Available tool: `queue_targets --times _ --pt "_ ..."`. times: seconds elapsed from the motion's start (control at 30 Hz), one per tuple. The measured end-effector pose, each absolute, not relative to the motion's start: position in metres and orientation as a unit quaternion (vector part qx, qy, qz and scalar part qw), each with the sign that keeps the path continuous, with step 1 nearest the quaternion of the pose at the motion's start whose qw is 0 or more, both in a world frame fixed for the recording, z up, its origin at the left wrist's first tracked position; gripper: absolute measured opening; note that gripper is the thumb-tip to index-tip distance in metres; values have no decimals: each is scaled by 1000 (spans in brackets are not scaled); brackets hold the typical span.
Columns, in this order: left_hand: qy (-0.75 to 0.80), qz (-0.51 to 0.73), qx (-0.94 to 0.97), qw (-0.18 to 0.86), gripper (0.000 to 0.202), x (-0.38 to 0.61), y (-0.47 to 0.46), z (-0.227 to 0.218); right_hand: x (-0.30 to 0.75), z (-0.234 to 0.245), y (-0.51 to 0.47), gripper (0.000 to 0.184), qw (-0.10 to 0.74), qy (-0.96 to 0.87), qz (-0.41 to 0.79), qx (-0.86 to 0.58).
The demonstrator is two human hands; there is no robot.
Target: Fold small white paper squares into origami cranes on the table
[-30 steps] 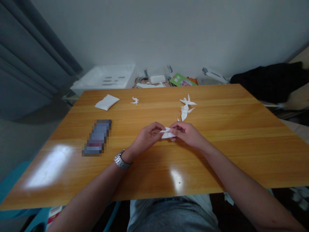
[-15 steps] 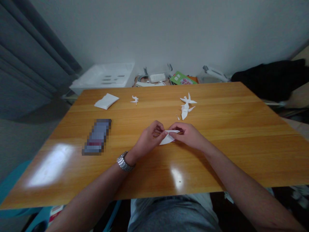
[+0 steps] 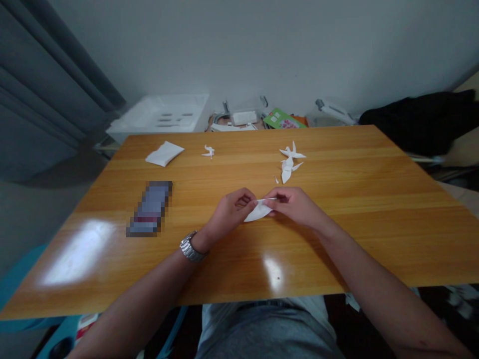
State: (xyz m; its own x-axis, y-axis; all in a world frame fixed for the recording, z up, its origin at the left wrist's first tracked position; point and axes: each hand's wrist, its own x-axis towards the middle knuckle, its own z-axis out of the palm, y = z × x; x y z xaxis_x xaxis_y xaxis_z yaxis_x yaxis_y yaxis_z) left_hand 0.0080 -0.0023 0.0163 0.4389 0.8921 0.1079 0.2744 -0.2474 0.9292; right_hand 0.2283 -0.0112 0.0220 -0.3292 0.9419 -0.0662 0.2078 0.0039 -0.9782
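A small folded piece of white paper (image 3: 259, 211) is held between my two hands, just above the table. My left hand (image 3: 234, 212) pinches its left side with thumb and fingers; a metal-band watch (image 3: 192, 247) circles that wrist. My right hand (image 3: 290, 203) grips the paper's right side, the thumb lying along its upper edge. Beyond my right hand lie two white folded paper birds (image 3: 292, 152), close together, with a tiny paper scrap (image 3: 276, 180) beside them. A smaller folded paper figure (image 3: 208, 151) rests farther left.
On the wooden table (image 3: 374, 239), a stack of white paper (image 3: 165, 153) lies at back left and a blurred-out phone (image 3: 150, 208) nearer me. Behind the far edge are a white foam tray (image 3: 160, 112), a green booklet (image 3: 282, 119) and a black cloth (image 3: 419, 117).
The paper has turned slightly between my fingers, and its lower flap now looks wider and rounder. My right thumb has shifted along the upper edge. The things on the table have not moved.
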Motion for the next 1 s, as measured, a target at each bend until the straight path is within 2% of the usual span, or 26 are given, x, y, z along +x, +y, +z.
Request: queue_targets --times 0.3,0.4,0.6,0.83,1.0 --pt "395 326 719 470 24 1 3 19 232 24 -12 34 324 -583 588 -457" --pt "411 319 726 450 23 1 2 19 232 21 -12 32 310 -628 550 -455" --pt "421 294 746 424 21 4 0 18 220 21 -17 25 298 -724 387 -487" --pt "417 334 709 460 23 8 -2 18 221 18 -15 26 340 -693 379 -509" --pt "426 355 710 435 21 6 1 19 227 11 -11 25 359 -665 425 -498"
